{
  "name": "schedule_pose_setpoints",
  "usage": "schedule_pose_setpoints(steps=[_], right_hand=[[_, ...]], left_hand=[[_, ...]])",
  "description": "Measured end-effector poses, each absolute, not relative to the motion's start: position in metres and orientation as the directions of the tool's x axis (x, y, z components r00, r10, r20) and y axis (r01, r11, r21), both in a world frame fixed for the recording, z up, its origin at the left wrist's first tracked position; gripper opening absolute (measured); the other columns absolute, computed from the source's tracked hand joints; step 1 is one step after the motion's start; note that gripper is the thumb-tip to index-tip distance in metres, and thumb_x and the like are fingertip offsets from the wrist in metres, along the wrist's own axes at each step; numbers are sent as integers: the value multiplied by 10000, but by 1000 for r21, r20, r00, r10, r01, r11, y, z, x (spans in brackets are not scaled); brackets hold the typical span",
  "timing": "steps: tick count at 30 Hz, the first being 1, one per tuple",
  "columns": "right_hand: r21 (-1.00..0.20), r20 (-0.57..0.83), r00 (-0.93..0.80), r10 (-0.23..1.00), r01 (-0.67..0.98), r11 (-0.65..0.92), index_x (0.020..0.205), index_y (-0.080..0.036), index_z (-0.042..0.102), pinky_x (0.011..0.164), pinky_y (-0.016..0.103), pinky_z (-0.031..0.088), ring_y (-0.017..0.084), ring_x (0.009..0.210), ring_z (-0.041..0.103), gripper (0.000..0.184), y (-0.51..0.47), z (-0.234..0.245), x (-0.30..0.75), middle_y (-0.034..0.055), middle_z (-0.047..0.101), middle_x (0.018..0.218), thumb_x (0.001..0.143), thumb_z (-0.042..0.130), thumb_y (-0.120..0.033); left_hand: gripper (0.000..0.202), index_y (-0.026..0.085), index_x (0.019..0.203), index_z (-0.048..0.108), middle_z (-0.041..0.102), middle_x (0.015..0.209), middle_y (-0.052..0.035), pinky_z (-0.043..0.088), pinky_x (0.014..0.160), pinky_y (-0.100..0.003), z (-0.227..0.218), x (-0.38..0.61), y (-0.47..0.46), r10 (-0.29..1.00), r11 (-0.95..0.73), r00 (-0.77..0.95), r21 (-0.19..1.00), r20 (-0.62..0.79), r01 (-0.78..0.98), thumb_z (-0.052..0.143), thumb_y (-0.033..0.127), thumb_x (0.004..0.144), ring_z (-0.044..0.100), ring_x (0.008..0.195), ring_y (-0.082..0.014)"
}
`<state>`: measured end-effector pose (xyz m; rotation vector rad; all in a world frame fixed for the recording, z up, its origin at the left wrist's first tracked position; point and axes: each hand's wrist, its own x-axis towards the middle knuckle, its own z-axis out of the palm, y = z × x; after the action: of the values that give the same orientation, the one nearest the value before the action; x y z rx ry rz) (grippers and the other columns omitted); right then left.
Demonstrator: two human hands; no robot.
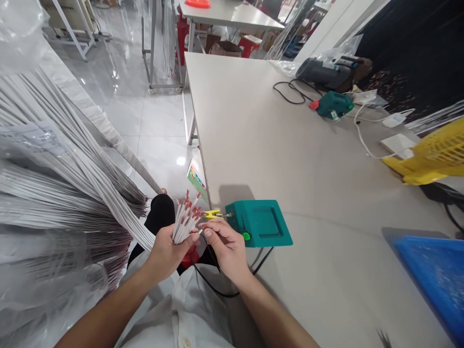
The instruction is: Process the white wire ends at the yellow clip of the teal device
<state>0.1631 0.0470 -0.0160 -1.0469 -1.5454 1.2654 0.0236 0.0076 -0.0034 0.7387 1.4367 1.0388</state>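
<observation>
My left hand (pixel 170 253) is closed around a bundle of white wires (pixel 184 227) whose ends show reddish-brown tips. Just right of the bundle, my right hand (pixel 226 246) pinches one white wire end between thumb and fingers. Beyond my right fingertips, a green box-shaped machine (pixel 259 223) with a green button sits at the table's edge. From its left side a metal shaft with a yellow clip-like piece (pixel 213 213) points toward the bundle.
Long white wire bundles (pixel 90 174) hang on a rack at my left. On the grey table (pixel 253 130) lie a second green device (pixel 333 104), a yellow plastic basket (pixel 438 152) and a blue tray (pixel 431 280). A black cable (pixel 217 290) loops near my lap.
</observation>
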Motion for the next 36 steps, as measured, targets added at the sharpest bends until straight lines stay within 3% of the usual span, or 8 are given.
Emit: schedule_pose_setpoints(steps=[4, 12, 22, 27, 31, 36], right_hand=[[-988, 99, -200, 975, 97, 121, 737, -205, 649, 694, 292, 465, 140, 707, 551, 116, 46, -17, 163, 18, 604, 733, 794, 548, -194], [-973, 133, -246, 960, 151, 174, 663, -184, 600, 648, 272, 434, 131, 659, 506, 129, 45, -15, 162, 9, 562, 667, 785, 558, -191], [-901, 269, -316, 910, 250, 354, 648, -177, 537, 600, 260, 419, 123, 620, 475, 154, 46, -6, 163, 4, 506, 644, 796, 506, -146], [-878, 292, -291, 911, 296, 376, 804, -194, 595, 711, 290, 463, 153, 782, 549, 96, 50, 0, 171, 45, 592, 801, 800, 518, -136], [-858, 300, -454, 839, 257, 446, 858, -215, 632, 733, 292, 490, 160, 845, 567, 117, 52, 8, 177, 63, 591, 910, 776, 574, -154], [-905, 166, -673, 720, 186, 383, 805, -224, 656, 643, 239, 501, 126, 754, 589, 106, 55, 15, 179, 40, 607, 859, 786, 572, -162]], left_hand=[[223, 119, 694, 653, 530, 501, 24, 344, 446, -204, -4, 24, 7, 898, 395, -175, 915, -403, -80, 634, 340, 701, 416, 445, -79], [219, 108, 715, 653, 617, 635, -21, 425, 560, -239, -7, 28, 4, 905, 383, -198, 924, -376, -3, 662, 320, 662, 534, 623, -149], [212, 118, 649, 626, 593, 612, -21, 419, 574, -240, -7, 22, 1, 939, 325, -100, 944, -330, -61, 598, 307, 742, 539, 647, -147], [202, 105, 731, 658, 602, 635, -25, 418, 574, -241, -5, 18, 2, 931, 346, -101, 937, -350, -55, 608, 301, 732, 517, 609, -132], [196, 117, 724, 637, 581, 648, -17, 417, 598, -249, -6, 14, 0, 950, 313, 6, 949, -313, -32, 588, 305, 751, 507, 631, -136], [175, 122, 713, 624, 556, 642, -14, 399, 582, -250, -8, 3, -3, 945, 260, 196, 965, -260, 26, 574, 280, 770, 475, 606, -124]])
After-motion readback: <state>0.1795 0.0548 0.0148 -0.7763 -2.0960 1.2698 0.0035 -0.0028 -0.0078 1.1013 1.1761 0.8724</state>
